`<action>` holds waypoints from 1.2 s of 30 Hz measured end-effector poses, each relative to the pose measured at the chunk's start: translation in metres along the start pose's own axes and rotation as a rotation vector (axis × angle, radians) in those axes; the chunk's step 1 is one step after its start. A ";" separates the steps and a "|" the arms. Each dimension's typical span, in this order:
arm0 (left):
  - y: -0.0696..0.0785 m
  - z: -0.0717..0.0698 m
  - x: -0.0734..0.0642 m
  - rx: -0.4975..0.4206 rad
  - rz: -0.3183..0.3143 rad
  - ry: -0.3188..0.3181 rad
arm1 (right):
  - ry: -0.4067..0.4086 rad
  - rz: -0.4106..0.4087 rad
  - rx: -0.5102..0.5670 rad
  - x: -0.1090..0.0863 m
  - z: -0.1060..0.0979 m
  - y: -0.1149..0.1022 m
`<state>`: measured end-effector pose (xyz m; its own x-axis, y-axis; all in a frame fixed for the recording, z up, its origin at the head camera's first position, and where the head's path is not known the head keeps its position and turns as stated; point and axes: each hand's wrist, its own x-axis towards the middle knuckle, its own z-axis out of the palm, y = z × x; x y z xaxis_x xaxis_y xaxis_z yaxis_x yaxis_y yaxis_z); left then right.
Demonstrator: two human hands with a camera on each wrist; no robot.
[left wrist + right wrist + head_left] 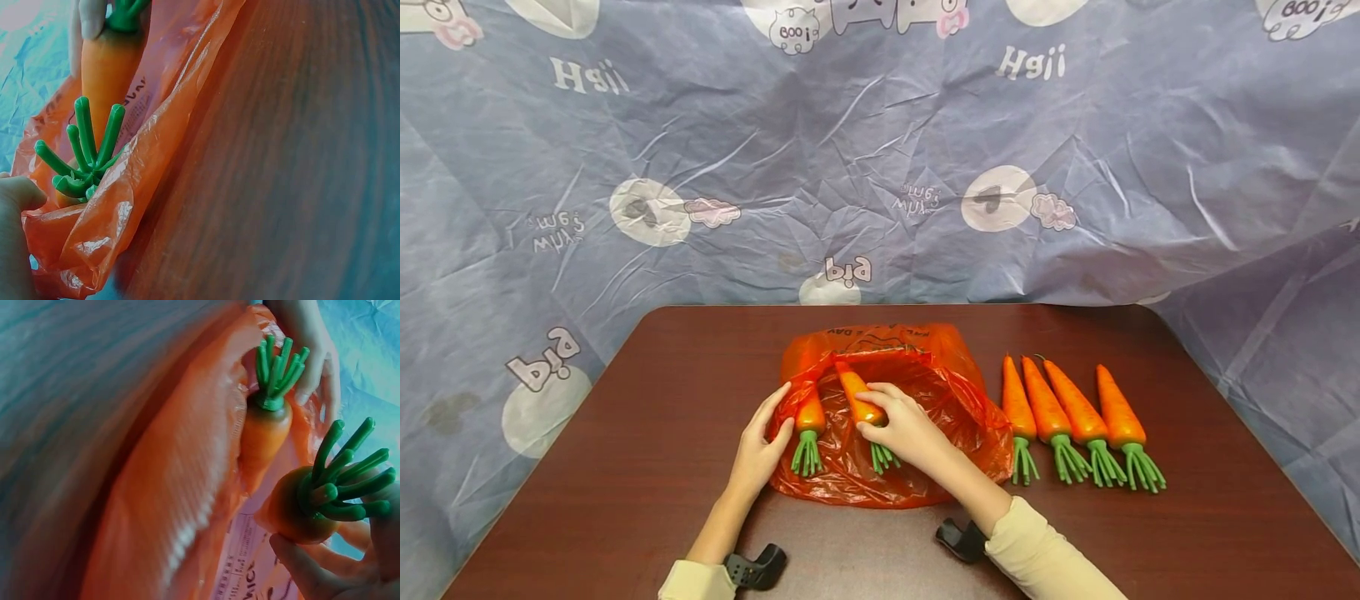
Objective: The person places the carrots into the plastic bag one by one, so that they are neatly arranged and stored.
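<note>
A red translucent plastic bag [917,483] lies on the table with its mouth facing me. My left hand [758,450] holds the bag's left edge between thumb and fingers. Beside it one toy carrot [809,417] lies inside the mouth, green stalks toward me. My right hand [904,421] grips a second carrot [859,392] near its stalk end, its tip pointing into the bag. In the right wrist view, the thumb and fingers of that hand surround the thick end of the held carrot [300,506]. The left wrist view shows the first carrot's green stalks [90,153] against the bag's rim.
Several more carrots [1075,408] lie side by side to the right of the bag, stalks toward me. The brown table [647,433] ends at a patterned blue-grey cloth [820,167] behind it. A black wrist device [758,568] sits on the left wrist.
</note>
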<state>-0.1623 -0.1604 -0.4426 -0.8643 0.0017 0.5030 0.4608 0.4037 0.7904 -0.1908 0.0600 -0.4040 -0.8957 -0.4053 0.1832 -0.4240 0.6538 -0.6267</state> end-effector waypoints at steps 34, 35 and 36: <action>-0.002 0.001 0.000 0.003 0.017 0.003 | 0.015 0.002 0.042 0.034 0.052 0.002; -0.002 0.001 0.000 0.004 0.015 0.003 | 0.016 0.004 0.045 0.034 0.053 0.002; -0.002 0.001 0.000 0.005 0.014 0.003 | 0.015 0.006 0.045 0.033 0.053 0.002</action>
<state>-0.1631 -0.1607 -0.4444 -0.8568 0.0046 0.5156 0.4722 0.4084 0.7811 -0.2142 0.0141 -0.4399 -0.9001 -0.3920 0.1902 -0.4126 0.6265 -0.6613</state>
